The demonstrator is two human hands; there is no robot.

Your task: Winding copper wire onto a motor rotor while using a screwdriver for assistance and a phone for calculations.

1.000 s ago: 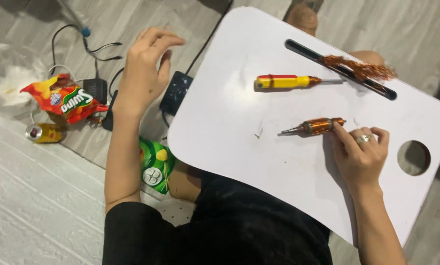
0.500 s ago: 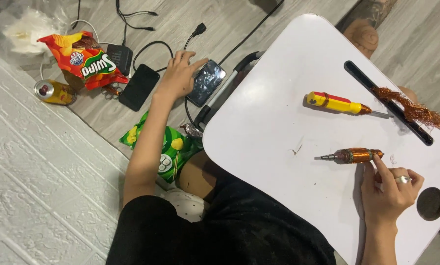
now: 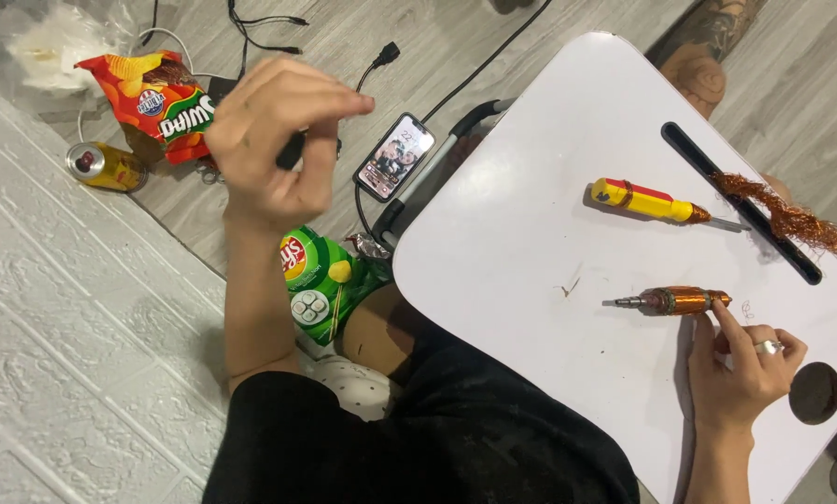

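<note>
Your right hand (image 3: 738,369) rests on the white lap table (image 3: 530,243), grip loose, index fingertip touching the copper-wound rotor (image 3: 677,301) so it doesn't roll; not pinching it. Rotor lies flat near the table's right edge, shaft pointing left. Your left hand (image 3: 274,140) hangs raised over the floor, left of the table, fingers curled around something dark, can't tell what. Yellow-red screwdriver (image 3: 647,200) lies farther away, stripped copper wire (image 3: 782,213) by the slot. Phone (image 3: 395,156) on the floor.
</note>
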